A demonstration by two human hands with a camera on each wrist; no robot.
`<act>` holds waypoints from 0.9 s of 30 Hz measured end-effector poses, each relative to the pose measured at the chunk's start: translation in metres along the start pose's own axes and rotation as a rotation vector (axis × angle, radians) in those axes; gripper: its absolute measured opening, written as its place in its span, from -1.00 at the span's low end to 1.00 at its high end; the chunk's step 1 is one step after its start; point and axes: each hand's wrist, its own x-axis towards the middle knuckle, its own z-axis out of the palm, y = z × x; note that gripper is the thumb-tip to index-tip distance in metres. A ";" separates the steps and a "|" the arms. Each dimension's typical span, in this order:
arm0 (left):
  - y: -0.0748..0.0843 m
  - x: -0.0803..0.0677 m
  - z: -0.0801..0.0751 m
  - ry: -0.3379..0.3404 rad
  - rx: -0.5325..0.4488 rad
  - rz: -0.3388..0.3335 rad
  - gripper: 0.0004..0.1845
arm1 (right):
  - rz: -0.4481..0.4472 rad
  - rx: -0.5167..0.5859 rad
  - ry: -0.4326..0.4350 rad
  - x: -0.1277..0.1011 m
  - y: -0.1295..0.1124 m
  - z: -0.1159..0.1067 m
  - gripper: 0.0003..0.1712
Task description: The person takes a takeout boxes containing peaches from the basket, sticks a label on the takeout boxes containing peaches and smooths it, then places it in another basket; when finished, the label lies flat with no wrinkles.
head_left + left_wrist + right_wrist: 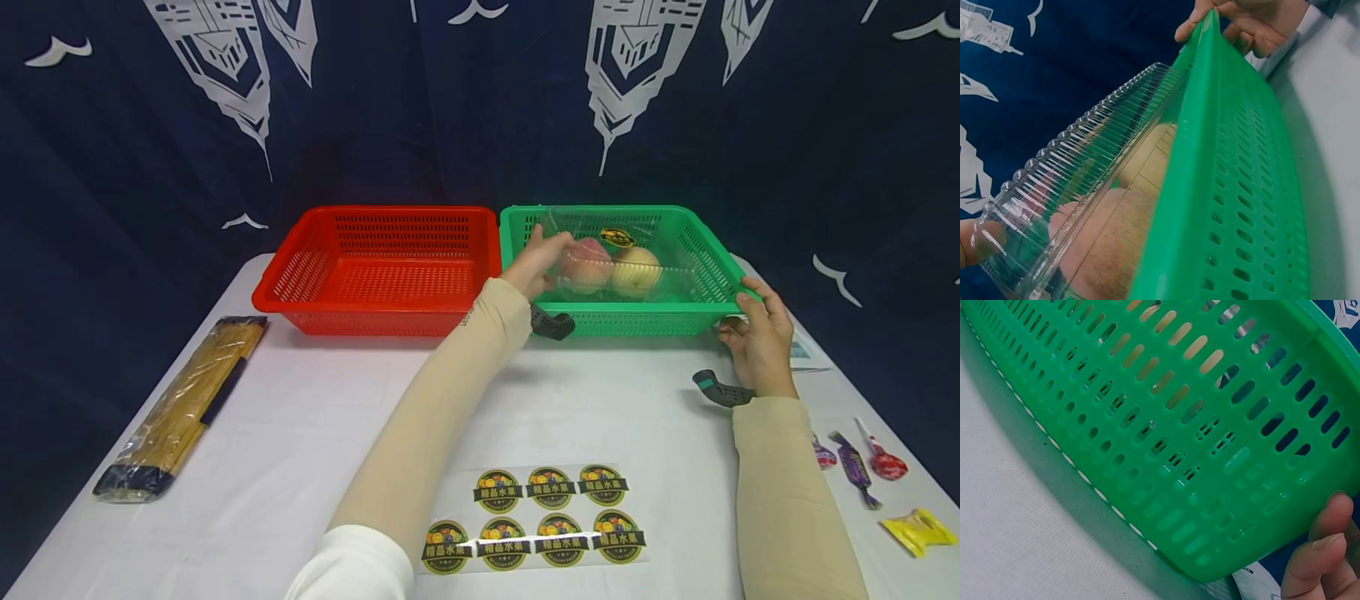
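Fingers of the left hand curl around the end of a clear box and hold it inside the green basket. Two round fruits sit side by side in the box, one pink and one yellow. Over at the near right corner, the right hand pinches the green basket's rim, thumb on top. A red basket stands just beside the green one on the white table. Round stickers lie near the person.
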 end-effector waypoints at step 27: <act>-0.021 0.013 0.013 0.163 0.158 0.113 -0.26 | 0.006 -0.012 0.023 0.000 0.000 0.001 -0.66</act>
